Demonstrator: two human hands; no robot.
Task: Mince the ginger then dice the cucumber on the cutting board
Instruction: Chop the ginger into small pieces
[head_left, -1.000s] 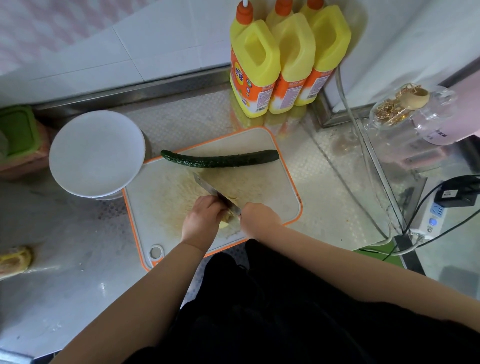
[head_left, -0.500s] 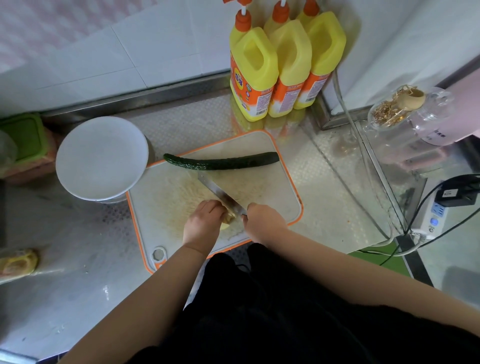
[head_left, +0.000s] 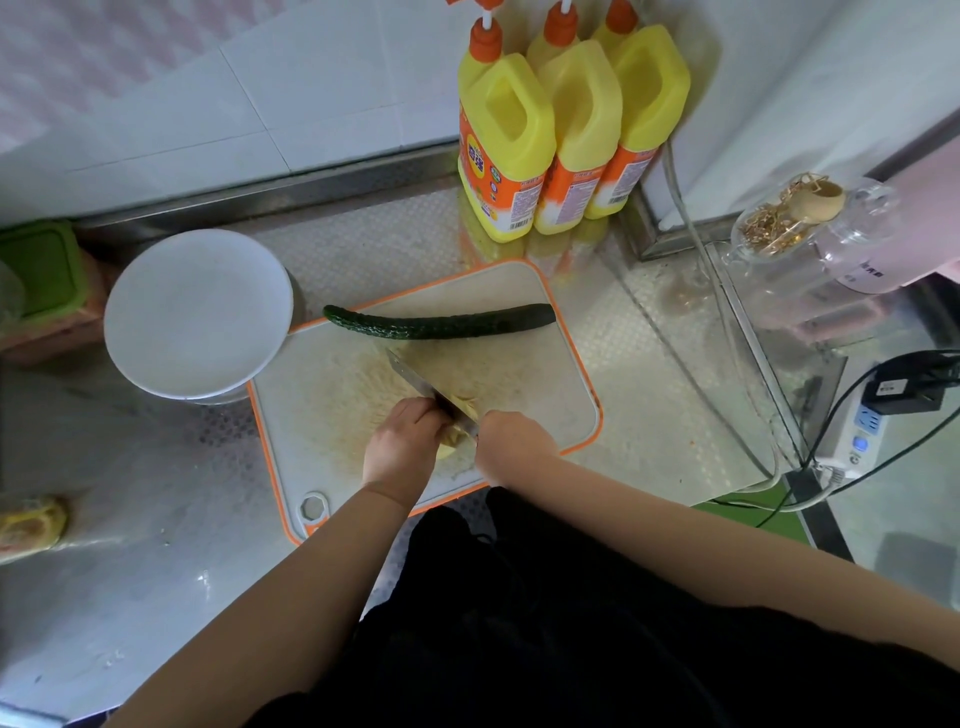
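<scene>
Sitting at far left, a green-lidded plastic container (head_left: 41, 267) is near the wall, and a yellow sponge-like lump (head_left: 31, 527), blurred, lies nearer on the steel table (head_left: 130, 597). Next right, a round white plate (head_left: 195, 312) rests on something beneath it, its edge overlapping the far-left corner of the white cutting board with orange rim (head_left: 545, 395). Long dark green cucumber (head_left: 436, 323) lies whole across the board's far side, well apart from the hands. Left hand (head_left: 402, 449), fingers curled down, holds the pale yellow ginger piece (head_left: 451, 444) at the board's near edge. Steel knife blade (head_left: 431, 392) runs diagonally from board centre down to the ginger, just beside the left knuckles; thin ginger bits sit on the blade's right face. Right hand (head_left: 511, 441) is closed round the knife handle, handle itself hidden under the grip. Fine ginger scraps (head_left: 353, 395) scattered over board centre. Behind the board, three yellow jugs with orange labels and caps (head_left: 566, 135) stand touching by the wall corner. Further right, clear glass jar (head_left: 795, 223) with gold clips, then a white power strip (head_left: 857, 434) with black plug and cables.
</scene>
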